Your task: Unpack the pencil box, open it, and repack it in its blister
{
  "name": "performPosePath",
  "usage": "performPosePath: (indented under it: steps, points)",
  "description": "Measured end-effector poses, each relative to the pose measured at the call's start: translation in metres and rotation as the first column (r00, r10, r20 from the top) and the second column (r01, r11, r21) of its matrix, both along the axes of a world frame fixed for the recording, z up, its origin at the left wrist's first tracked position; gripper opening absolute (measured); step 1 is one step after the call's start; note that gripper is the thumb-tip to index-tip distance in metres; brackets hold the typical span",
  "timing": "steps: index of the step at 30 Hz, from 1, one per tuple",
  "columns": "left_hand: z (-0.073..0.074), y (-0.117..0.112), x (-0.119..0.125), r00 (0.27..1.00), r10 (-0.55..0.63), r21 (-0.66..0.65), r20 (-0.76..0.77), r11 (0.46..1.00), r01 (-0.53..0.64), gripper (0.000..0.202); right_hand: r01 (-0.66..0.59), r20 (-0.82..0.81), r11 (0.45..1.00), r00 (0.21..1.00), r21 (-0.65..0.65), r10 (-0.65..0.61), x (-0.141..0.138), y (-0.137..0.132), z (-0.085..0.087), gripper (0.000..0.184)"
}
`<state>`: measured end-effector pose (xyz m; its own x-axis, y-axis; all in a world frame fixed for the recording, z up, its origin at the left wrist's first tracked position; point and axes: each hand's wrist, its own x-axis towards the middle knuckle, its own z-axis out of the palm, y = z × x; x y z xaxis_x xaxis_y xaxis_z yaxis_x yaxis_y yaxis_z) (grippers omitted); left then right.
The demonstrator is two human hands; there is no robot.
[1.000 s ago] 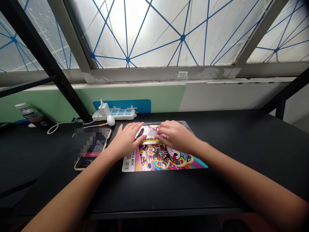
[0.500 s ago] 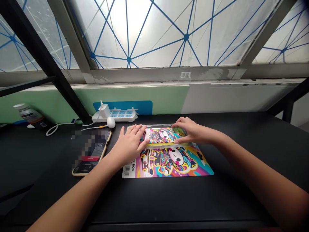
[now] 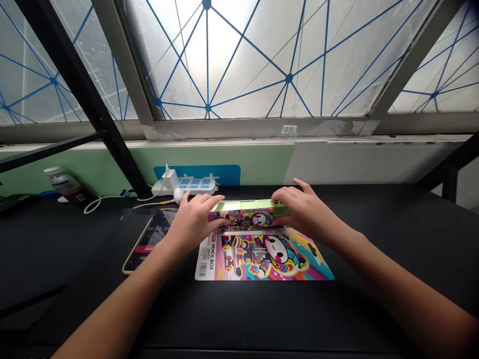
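Note:
A pencil box (image 3: 249,218) with a cartoon print and a lime-green edge stands tilted above the printed card. My left hand (image 3: 196,217) grips its left end, and my right hand (image 3: 303,212) curls over its right end. Below it, a colourful cardboard sleeve marked "PENCIL BOX" (image 3: 262,257) lies flat on the table. A clear plastic strip (image 3: 239,232) shows along the sleeve's far edge, and I cannot tell what it belongs to.
A smartphone (image 3: 147,239) lies under my left wrist. Behind it stand a white power strip (image 3: 194,186), a white egg-shaped object (image 3: 178,195) with a cable, and a tilted bottle (image 3: 63,180). All rest on a black table (image 3: 392,234) below a window.
The pencil box has tipped up from flat, now showing its green edge. My right hand has moved to its right end. The whole view has shifted slightly.

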<state>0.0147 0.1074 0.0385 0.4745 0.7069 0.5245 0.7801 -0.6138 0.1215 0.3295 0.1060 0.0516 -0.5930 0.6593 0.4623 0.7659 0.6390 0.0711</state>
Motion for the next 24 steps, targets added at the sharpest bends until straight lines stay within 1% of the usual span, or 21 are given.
performPosePath:
  steps: [3, 5, 6, 7, 8, 10, 11, 12, 14, 16, 17, 19, 20, 22, 23, 24]
  points:
    - [0.01, -0.008, 0.002, 0.997, -0.066, 0.114, 0.042, 0.992, 0.061, 0.037, -0.032, -0.032, 0.978, 0.999, 0.207, 0.039, 0.002, -0.021, 0.011, 0.032]
    - [0.017, -0.023, 0.005, 0.991, -0.121, 0.189, 0.058, 0.976, 0.108, 0.03, -0.042, -0.059, 0.957, 0.996, 0.286, 0.061, 0.01, -0.043, 0.011, 0.032]
    - [0.018, -0.034, 0.007, 0.987, -0.152, 0.221, 0.058, 0.966, 0.136, 0.027, -0.045, -0.082, 0.953, 0.994, 0.3, 0.073, 0.016, -0.056, 0.007, 0.031]
    - [0.019, -0.046, 0.01, 0.977, -0.207, 0.284, 0.043, 0.941, 0.187, 0.026, -0.052, -0.105, 0.955, 0.991, 0.291, 0.086, 0.022, -0.069, 0.002, 0.032]
    - [0.017, -0.059, 0.012, 0.968, -0.252, 0.315, 0.014, 0.92, 0.234, 0.026, -0.065, -0.133, 0.958, 0.985, 0.279, 0.106, 0.029, -0.081, -0.006, 0.034]
    - [0.008, -0.084, 0.016, 0.95, -0.312, 0.321, -0.019, 0.898, 0.301, 0.027, -0.124, -0.157, 0.969, 0.975, 0.215, 0.159, 0.043, -0.102, -0.023, 0.043]
    - [0.001, -0.093, 0.018, 0.95, -0.312, 0.297, -0.034, 0.904, 0.307, 0.029, -0.142, -0.163, 0.975, 0.972, 0.168, 0.169, 0.048, -0.109, -0.032, 0.048]
    - [-0.007, -0.101, 0.019, 0.957, -0.285, 0.236, -0.053, 0.928, 0.29, 0.035, -0.16, -0.161, 0.98, 0.971, 0.12, 0.178, 0.051, -0.114, -0.04, 0.052]
    - [-0.022, -0.11, 0.018, 0.969, -0.243, 0.149, -0.051, 0.957, 0.248, 0.04, -0.177, -0.136, 0.984, 0.975, 0.024, 0.178, 0.054, -0.118, -0.051, 0.059]
    - [-0.034, -0.112, 0.012, 0.986, -0.169, 0.008, 0.006, 0.986, 0.169, 0.041, -0.177, -0.113, 0.984, 0.978, -0.03, 0.173, 0.052, -0.117, -0.058, 0.06]
    - [-0.039, -0.113, 0.008, 0.992, -0.117, -0.087, 0.043, 0.989, 0.121, 0.047, -0.172, -0.112, 0.984, 0.98, -0.042, 0.166, 0.05, -0.115, -0.059, 0.059]
    - [-0.045, -0.114, 0.001, 0.996, -0.033, -0.281, 0.088, 0.958, 0.057, 0.06, -0.152, -0.142, 0.987, 0.98, -0.055, 0.143, 0.046, -0.114, -0.062, 0.057]
    - [-0.047, -0.115, -0.002, 0.995, 0.002, -0.351, 0.105, 0.936, 0.036, 0.065, -0.138, -0.163, 0.988, 0.979, -0.064, 0.126, 0.044, -0.114, -0.063, 0.056]
    - [-0.049, -0.118, -0.005, 0.988, 0.061, -0.431, 0.144, 0.902, 0.007, 0.069, -0.095, -0.201, 0.99, 0.977, -0.105, 0.072, 0.044, -0.117, -0.064, 0.055]
    - [-0.05, -0.12, -0.005, 0.982, 0.089, -0.453, 0.165, 0.891, -0.005, 0.069, -0.07, -0.216, 0.988, 0.976, -0.139, 0.039, 0.044, -0.119, -0.065, 0.058]
    - [-0.05, -0.121, -0.005, 0.977, 0.114, -0.471, 0.182, 0.882, -0.015, 0.069, -0.044, -0.227, 0.983, 0.974, -0.181, 0.002, 0.046, -0.121, -0.065, 0.064]
